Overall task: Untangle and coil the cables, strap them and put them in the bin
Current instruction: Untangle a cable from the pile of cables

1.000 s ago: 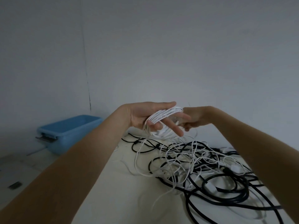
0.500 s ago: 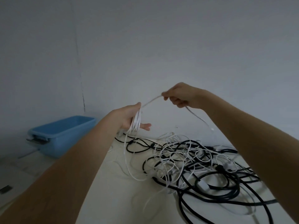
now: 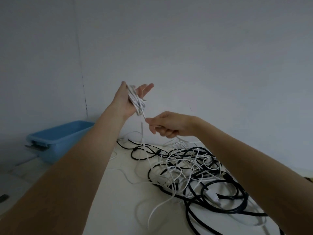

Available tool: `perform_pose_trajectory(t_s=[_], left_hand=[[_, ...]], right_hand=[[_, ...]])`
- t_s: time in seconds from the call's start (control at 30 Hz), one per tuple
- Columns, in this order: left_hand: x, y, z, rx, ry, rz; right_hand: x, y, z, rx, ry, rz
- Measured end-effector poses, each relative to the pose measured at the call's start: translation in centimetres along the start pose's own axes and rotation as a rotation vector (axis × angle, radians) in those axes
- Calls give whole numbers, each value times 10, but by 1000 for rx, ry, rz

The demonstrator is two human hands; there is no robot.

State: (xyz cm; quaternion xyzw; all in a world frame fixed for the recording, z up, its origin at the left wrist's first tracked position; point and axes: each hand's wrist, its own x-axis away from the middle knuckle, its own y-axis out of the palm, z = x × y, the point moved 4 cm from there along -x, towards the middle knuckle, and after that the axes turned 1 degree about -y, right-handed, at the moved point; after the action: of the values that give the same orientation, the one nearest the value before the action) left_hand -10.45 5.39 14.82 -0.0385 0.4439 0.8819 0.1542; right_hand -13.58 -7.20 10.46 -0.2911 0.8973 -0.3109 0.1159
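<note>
bin (image 3: 57, 139) far left, seemingly on the floor | cable tangle (image 3: 194, 170) on table (image 3: 118, 200), right | coil (image 3: 137, 99) above both

white table (image 3: 118, 200): tangled black and white cables (image 3: 194, 170) piled right.
</note>
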Motion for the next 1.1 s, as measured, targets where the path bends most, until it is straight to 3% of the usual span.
perform_pose_trajectory(t_s=[0.07,0.13,0.3,0.5,0.67,0.77,0.9,1.1], left_hand=[[6,10,-6,-88,-143,-170],[19,18,-18,-360,-289,-340],[49,19,-57,-877,-635,-558],[44,1,-71,-1008,-794,-523],[30,-8,-68,-1011,-739,-312],[17,-12,-63,-945,-528,-104],[-1,-9,-49,-628,-229,103],[3,26,-40,-286,-14,87]], right_hand=[[0,0,11,94,88,6],[2,-2,24,220,187,-5],[12,-26,46,376,297,52],[28,-64,43,245,320,231],[25,-73,26,-14,199,394],[21,-70,4,-159,80,427],[20,-55,-17,-203,-25,335],[11,-19,-12,-216,-85,172]])
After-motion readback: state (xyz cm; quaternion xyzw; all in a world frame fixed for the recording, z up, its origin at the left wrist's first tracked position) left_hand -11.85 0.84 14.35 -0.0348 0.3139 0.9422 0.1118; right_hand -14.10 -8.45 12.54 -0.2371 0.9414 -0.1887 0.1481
